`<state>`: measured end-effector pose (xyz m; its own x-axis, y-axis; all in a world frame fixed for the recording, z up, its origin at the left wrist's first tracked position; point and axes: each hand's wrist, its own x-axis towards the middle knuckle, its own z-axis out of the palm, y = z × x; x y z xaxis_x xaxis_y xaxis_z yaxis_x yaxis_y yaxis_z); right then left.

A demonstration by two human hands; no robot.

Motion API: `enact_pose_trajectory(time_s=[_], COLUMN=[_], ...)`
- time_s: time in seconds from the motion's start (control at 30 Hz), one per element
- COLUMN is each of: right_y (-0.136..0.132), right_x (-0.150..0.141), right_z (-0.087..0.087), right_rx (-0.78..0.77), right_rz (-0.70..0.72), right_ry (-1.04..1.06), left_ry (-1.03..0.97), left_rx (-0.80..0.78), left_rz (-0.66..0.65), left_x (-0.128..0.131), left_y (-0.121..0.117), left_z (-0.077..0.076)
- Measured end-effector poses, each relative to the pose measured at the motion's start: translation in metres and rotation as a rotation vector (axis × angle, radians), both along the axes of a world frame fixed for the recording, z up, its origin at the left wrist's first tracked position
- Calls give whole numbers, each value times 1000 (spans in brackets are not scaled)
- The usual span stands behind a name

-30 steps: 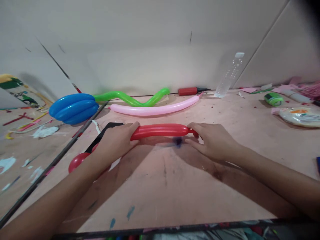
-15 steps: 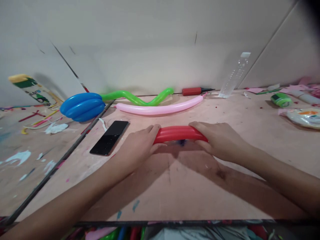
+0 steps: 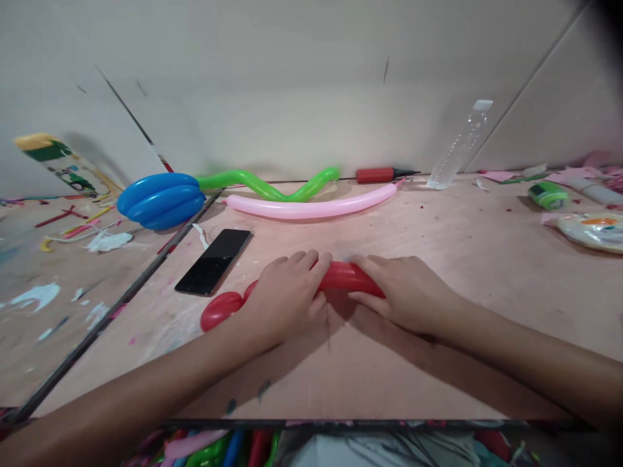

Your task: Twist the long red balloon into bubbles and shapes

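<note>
A red balloon (image 3: 346, 275) lies crosswise between my two hands, low over the pinkish tabletop. My left hand (image 3: 292, 295) is wrapped over its left part, knuckles up. From under that hand a rounded red end with a pinched twist sticks out to the left. My right hand (image 3: 406, 288) grips the right part, thumb on the near side and fingers on the far side. The fingers hide much of the balloon. Beyond the hands lies a long pink balloon (image 3: 311, 209), and a phone (image 3: 214, 261) rests left of my left hand.
A blue balloon bundle (image 3: 161, 201) with a wavy green balloon (image 3: 272, 191) lies along the wall. Behind the pink balloon is a red hand pump (image 3: 374, 175). A clear bottle (image 3: 457, 149) leans at the wall. On the right are a green roll (image 3: 548, 194) and a plastic packet (image 3: 594, 230).
Both hands have come nearer to me and closer together, with less red balloon showing between them. A rounded red end now shows left of my left hand.
</note>
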<state>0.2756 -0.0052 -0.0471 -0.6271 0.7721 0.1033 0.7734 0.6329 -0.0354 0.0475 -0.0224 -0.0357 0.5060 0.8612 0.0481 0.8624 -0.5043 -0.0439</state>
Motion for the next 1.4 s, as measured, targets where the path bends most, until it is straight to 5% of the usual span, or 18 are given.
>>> enact_pose_trajectory(time_s=[0.4, 0.83, 1.4], right_y=[-9, -8, -9], right_x=[-11, -9, -9], right_z=[-2, -2, 2], right_rx=[-69, -3, -85], right_rz=[100, 129, 200], right_ry=[-151, -109, -30], left_ry=[77, 147, 127], left_rx=[-11, -66, -72], left_rz=[-151, -140, -205], left_x=[-4, -2, -4], left_y=[4, 4, 1], left_z=[-25, -16, -21])
